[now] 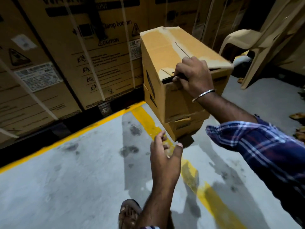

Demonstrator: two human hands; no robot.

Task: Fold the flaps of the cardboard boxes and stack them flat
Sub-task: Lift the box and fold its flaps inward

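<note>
A tall brown cardboard box (166, 52) stands upright on top of a lower cardboard box (183, 128) on the floor, right of centre. Its top flaps lie folded down, with a dark slot along the front edge. My right hand (193, 76) rests on the front top edge of the upper box, fingers curled into that slot and gripping the flap edge. My left hand (165, 154) hovers below, near the bottom corner of the lower box, with fingers apart and holding nothing.
Large strapped appliance cartons (69, 60) form a wall at the back and left. Yellow floor lines (148, 123) cross the grey concrete. A beige plastic chair (257, 40) stands at the right. My sandalled foot (128, 214) is at the bottom.
</note>
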